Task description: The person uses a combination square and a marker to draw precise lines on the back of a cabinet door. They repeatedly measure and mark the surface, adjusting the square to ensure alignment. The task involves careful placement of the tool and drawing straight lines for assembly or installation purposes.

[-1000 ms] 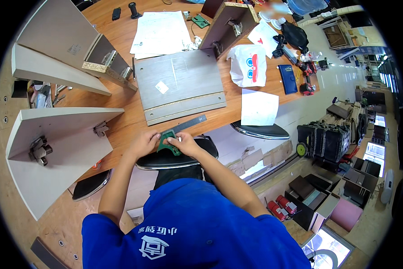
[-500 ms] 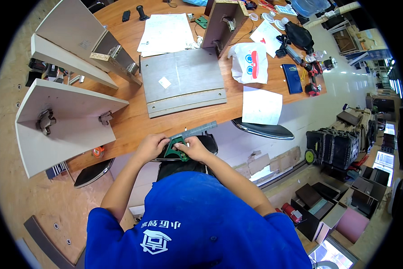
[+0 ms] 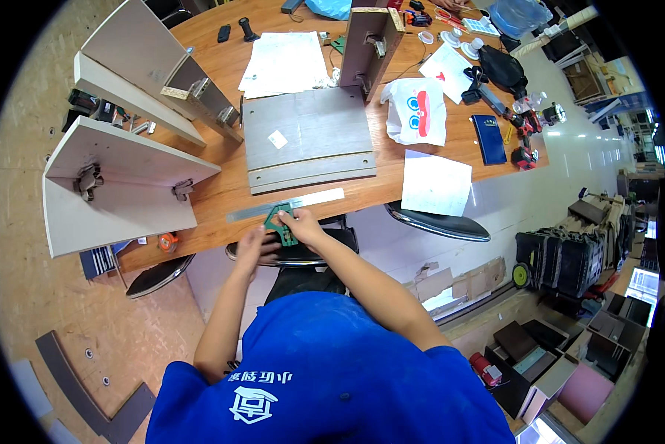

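My right hand (image 3: 303, 228) grips a combination square by its green head (image 3: 281, 223), thumb on top. Its steel rule (image 3: 318, 198) reaches out past the head on both sides, over the near edge of the wooden table (image 3: 221, 237). My left hand (image 3: 252, 250) is just left of the green head, blurred by motion; its fingers look apart and hold nothing that I can see. Beyond the rule lies a flat grey panel (image 3: 310, 140) with holes near its corners and a small white label.
White panels with metal hinges (image 3: 125, 192) stand at left, near an orange tape measure (image 3: 168, 242). A hinged upright board (image 3: 363, 52) rises behind the grey panel. Right of it are a white plastic bag (image 3: 414, 111), a paper sheet (image 3: 436, 181) and a dark blue notebook (image 3: 488, 139). Chairs (image 3: 436, 222) stand by the edge.
My left hand has come off the square and moved down and left. The square has turned, and its rule now sticks out to the left of the head too. The view has shifted slightly.
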`<state>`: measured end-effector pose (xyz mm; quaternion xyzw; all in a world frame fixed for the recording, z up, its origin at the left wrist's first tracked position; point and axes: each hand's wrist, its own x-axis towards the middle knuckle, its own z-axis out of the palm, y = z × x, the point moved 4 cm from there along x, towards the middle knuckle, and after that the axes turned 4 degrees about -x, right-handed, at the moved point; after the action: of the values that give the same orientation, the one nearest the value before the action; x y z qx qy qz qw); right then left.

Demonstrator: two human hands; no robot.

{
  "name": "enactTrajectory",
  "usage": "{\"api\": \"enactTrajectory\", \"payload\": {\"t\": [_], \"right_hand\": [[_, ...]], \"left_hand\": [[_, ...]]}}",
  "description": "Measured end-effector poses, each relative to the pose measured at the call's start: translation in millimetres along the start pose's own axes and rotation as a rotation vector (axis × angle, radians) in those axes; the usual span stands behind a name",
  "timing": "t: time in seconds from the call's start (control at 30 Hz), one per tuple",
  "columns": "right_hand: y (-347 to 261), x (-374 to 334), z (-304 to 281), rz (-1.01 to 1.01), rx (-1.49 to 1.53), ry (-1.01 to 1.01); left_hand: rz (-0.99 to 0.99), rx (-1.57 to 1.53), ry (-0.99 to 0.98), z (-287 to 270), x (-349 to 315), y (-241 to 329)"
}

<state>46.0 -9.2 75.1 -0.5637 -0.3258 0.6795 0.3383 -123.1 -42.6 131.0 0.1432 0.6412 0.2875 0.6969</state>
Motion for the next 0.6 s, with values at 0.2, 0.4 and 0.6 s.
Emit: {"api": "enactTrajectory", "payload": {"t": [0.2, 0.4, 0.6], "right_hand": [[-10.9, 38.6, 16.4, 0.061, -0.025, 0.041], [20.5, 49.1, 23.7, 0.006, -0.043, 0.227], [34.5, 60.4, 50.9, 0.049, -0.073, 0.309]], "left_hand": [[0.096, -0.337, -0.145, -10.7, 93.6, -20.3], [0.112, -0.346, -0.053, -12.2, 118.2, 4.2], [-0.023, -0.438, 0.030, -20.3, 143.7, -3.0]]}}
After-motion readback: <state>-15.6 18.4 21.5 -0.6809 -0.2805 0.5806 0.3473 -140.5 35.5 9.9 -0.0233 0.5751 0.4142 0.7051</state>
